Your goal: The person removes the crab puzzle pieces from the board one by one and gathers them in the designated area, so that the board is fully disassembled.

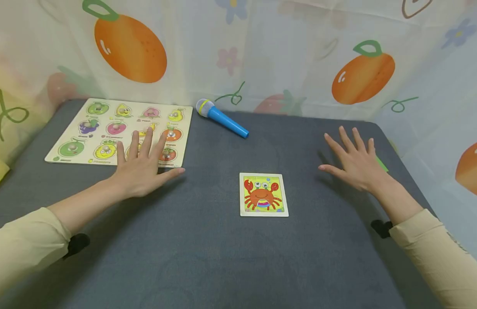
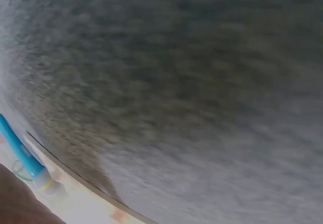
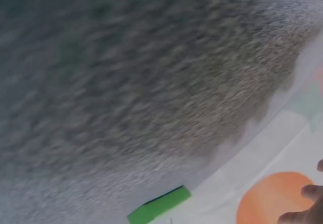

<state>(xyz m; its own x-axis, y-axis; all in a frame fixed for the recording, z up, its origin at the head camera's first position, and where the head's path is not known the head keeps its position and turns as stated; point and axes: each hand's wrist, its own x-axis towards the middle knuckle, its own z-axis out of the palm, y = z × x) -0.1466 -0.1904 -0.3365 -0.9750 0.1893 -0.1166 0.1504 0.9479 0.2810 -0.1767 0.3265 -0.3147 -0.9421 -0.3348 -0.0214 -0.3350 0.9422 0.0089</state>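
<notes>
Grey tabletop (image 1: 223, 257): left hand (image 1: 140, 167) near fruit board (image 1: 112, 116), right hand (image 1: 354, 165) near green block (image 3: 160, 206), both spread, released; crab tile (image 1: 263, 195) between.

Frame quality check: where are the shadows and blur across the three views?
Head: crab picture crisp, soft shadows near the left hand and right hand; left wrist: tabletop smeared under a broad dark shadow, microphone soft; right wrist: tabletop blurred and shadowed too, green piece clearer.

Here's the dark grey table (image 1: 207, 257), and right behind, a pale curtain (image 1: 285, 64) printed with oranges (image 1: 130, 48), strawberries (image 1: 275, 104), flowers (image 1: 228, 61)!
</notes>
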